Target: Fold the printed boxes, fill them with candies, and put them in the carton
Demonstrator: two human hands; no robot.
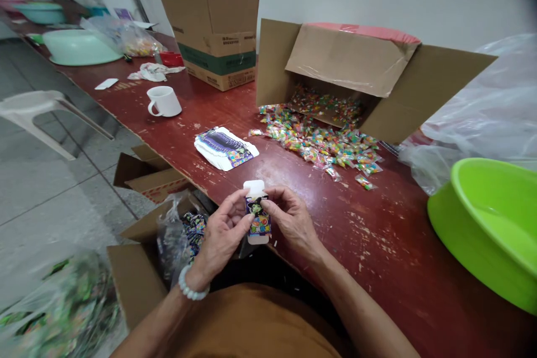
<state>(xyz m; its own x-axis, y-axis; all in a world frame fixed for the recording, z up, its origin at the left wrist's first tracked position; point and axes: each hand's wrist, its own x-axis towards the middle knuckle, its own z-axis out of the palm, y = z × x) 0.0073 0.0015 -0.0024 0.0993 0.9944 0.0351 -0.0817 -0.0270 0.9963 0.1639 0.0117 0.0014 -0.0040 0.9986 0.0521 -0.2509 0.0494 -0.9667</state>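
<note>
We hold the small printed carton [259,222] at the near edge of the desk, between the fingers of both hands: our left hand [221,230] grips its left side, thumb on the printed face, and our right hand [290,217] pinches its far right side. The scuffed red desk [327,207] bears a pile of flat cartons [226,149] just beyond, a white mug [166,102] farther left, and wrapped candies [321,145] spilling from a cardboard box [423,86] on the far right. A green basin [459,229] sits at right; a white stool [36,103] stands on tiled floor at left. The carton's long axis runs near to far, its far end leaning slightly left, white flaps showing at both ends and printed face towards us.
</note>
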